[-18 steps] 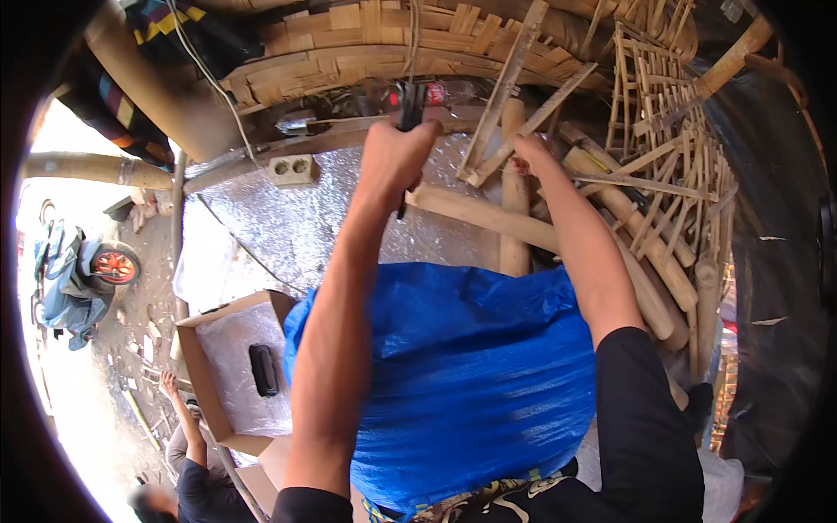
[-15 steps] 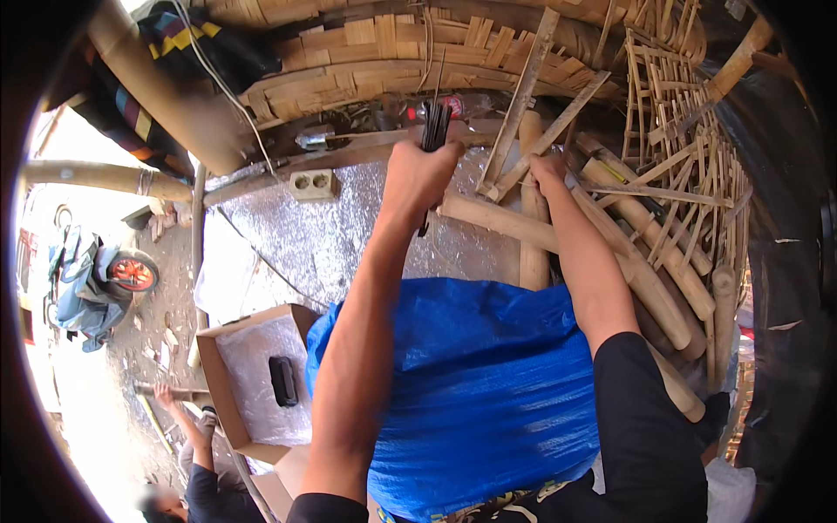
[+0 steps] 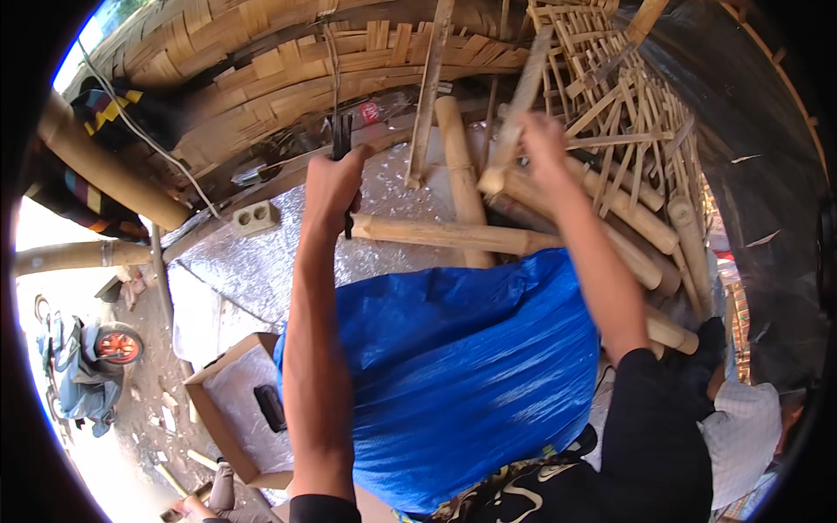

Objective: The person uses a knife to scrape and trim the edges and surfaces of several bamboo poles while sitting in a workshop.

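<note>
My left hand (image 3: 334, 187) is closed around a bundle of thin dark strips (image 3: 342, 135), whose ends stick up above my fist and show below it. A split bamboo strip (image 3: 521, 100) stands tilted at my right hand (image 3: 542, 144), which is blurred by motion; its fingers appear closed on the strip's side. Left of that, another bamboo strip (image 3: 430, 96) leans upright. Below my hands, a bamboo pole (image 3: 453, 234) lies crosswise over a second, steeper pole (image 3: 462, 174). A blue tarp (image 3: 462, 366) covers my lap.
Several bamboo poles (image 3: 623, 235) and a lattice of thin sticks (image 3: 602, 96) are piled at the right. An open cardboard box (image 3: 218, 383) holds a black object (image 3: 270, 408). A socket block (image 3: 255, 218) rests on silvery sheeting (image 3: 288, 261). Another person (image 3: 741, 436) is at lower right.
The view has shifted right. My right hand has risen with the bamboo strip, which now stands steeper and apart from the other strip it crossed. My left hand still grips the dark strips.
</note>
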The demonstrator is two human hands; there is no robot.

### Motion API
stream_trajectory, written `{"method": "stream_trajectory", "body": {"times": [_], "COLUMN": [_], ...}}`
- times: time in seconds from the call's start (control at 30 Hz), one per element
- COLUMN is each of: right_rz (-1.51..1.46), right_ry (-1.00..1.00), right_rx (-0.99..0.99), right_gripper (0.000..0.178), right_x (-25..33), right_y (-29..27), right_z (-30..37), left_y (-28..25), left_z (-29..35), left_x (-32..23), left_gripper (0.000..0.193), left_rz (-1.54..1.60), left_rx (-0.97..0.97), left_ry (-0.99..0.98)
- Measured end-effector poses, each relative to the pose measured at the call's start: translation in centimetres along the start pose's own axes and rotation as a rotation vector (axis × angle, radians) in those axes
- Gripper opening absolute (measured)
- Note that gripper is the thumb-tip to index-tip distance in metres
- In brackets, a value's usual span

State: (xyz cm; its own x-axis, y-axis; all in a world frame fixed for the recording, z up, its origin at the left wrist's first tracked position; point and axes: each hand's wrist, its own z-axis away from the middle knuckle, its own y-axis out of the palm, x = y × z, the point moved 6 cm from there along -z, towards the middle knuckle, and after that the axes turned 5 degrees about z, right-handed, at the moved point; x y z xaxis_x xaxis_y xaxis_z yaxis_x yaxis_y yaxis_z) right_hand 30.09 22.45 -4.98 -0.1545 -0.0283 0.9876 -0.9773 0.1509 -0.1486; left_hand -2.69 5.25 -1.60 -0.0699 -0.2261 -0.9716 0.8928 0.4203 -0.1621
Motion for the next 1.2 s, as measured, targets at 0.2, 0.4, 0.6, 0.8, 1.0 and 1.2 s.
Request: {"method": "stream_trajectory", "body": {"times": [0.2, 0.4, 0.6, 0.8, 1.0, 1.2], "right_rz": [0.78, 0.522, 0.83, 0.525, 0.12, 0.669], "right_ry": [-0.649, -0.527, -0.053, 0.121, -0.157, -0.36], "right_rx": [-0.477, 0.013, 0.13, -0.001, 0.107, -0.434], "right_gripper": [0.05, 0.034, 0.069, 0.067, 0.038, 0.074], "right_x": [8.0, 0.0, -7.3, -14.8, -3.8, 7.0], "right_y": [-9.0, 5.8, 21.9, 19.6, 15.6, -4.1], "right_z": [-6.8, -2.5, -2.7, -6.4, -2.1, -9.4], "left_y": [-0.9, -2.9, -4.8, -2.9, -8.5, -3.3], "left_z": [0.5, 0.8, 1.4, -0.4, -1.8, -1.2], "left_x": [-1.3, -0.9, -1.1, 0.8, 2.9, 0.5], "left_gripper": [0.042, 0.041, 0.038, 0.037, 0.039, 0.033], "left_rz": [0.062, 0.073, 0.044, 0.072, 0.093, 0.148], "left_rx": [0.004, -0.05, -0.093, -0.07, -0.104, 0.07], "left_ry": [0.048, 0.031, 0.026, -0.039, -0.026, 0.005]}}
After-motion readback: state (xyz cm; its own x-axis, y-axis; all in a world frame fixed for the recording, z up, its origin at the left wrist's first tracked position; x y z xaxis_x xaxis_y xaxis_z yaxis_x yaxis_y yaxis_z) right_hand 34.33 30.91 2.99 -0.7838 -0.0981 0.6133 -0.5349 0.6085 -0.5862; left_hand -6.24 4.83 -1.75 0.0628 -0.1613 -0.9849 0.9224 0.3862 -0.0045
